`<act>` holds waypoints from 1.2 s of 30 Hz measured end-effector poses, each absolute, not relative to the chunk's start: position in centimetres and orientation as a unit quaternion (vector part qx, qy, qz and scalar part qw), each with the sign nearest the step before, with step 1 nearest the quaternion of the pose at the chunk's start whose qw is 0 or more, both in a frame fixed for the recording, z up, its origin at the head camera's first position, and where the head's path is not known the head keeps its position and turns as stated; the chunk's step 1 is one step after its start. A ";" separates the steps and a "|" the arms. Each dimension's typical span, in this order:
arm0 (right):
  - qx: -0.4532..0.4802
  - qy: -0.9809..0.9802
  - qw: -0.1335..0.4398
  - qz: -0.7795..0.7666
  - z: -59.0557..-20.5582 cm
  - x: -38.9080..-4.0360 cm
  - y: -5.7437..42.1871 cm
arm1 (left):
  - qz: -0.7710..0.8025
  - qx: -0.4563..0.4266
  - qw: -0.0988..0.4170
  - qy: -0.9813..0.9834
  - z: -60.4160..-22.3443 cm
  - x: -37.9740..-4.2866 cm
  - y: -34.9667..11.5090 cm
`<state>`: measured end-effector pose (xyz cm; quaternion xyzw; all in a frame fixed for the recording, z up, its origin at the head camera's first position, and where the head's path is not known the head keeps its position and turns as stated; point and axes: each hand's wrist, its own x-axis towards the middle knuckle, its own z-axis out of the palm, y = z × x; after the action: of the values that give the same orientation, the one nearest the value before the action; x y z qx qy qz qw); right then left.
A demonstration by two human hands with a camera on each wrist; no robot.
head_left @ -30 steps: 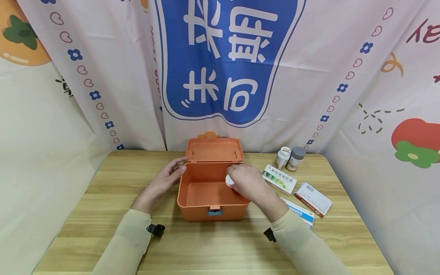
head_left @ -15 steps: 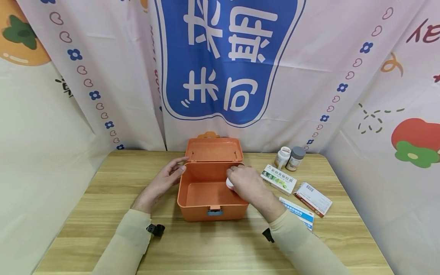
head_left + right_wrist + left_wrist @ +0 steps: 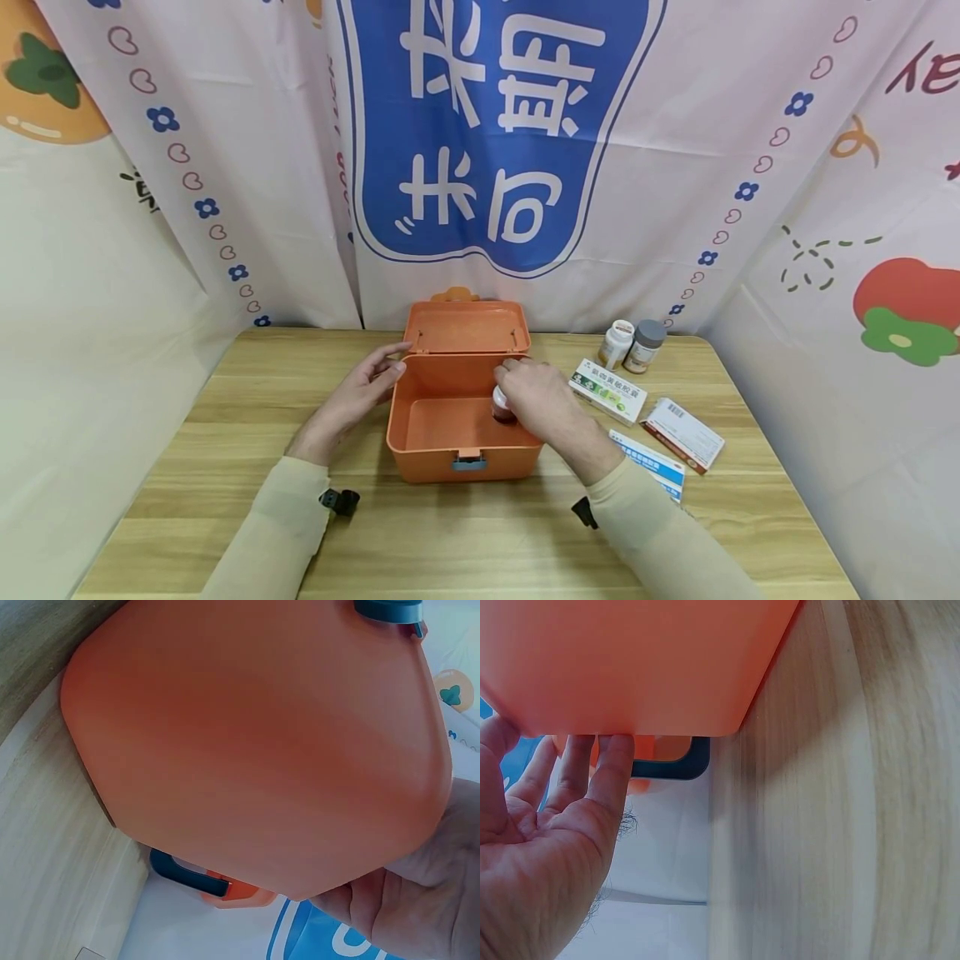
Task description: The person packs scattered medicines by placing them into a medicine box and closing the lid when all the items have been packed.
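An orange storage box (image 3: 465, 465) stands on the table with its lid (image 3: 468, 327) raised at the back. My right hand (image 3: 536, 400) reaches over its right wall and holds a small pill bottle (image 3: 502, 407) inside. The bottle shows a white cap and a dark reddish body; my hand covers part of it, and the fingertips are mostly hidden. My left hand (image 3: 363, 392) rests at the box's back left corner, fingers extended. In the left wrist view, the left fingers (image 3: 615, 761) touch the box's edge. The right wrist view shows the box's outer wall (image 3: 255, 742), hiding the bottle.
To the right lie a green-and-white medicine box (image 3: 609, 392), a white-and-red box (image 3: 684, 435) and a blue-and-white box (image 3: 648, 465), partly behind the right forearm. A white bottle (image 3: 617, 345) and a grey-capped bottle (image 3: 645, 347) stand behind them. A printed cloth (image 3: 300, 208) hangs at the back.
The pill bottle in my right hand has tilted, so its dark body now shows below the white cap. My right forearm shifted slightly left early on. The left hand stays put.
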<state>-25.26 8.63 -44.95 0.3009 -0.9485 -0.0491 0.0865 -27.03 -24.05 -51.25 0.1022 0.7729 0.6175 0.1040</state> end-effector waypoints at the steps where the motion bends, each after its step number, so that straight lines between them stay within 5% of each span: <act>1: 0.301 -0.949 0.083 -0.045 -44.8 -25.2 8.7 | 0.617 0.102 0.104 0.773 -51.2 -27.0 -24.1; 36: 0.273 -0.937 0.043 0.214 -41.5 -27.4 13.3 | 0.612 0.103 0.105 0.777 -51.4 -27.2 -24.1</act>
<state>-27.38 13.30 -41.51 0.2731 -0.9370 0.2136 0.0428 -27.17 -24.13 -51.40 0.1034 0.7767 0.6123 0.1053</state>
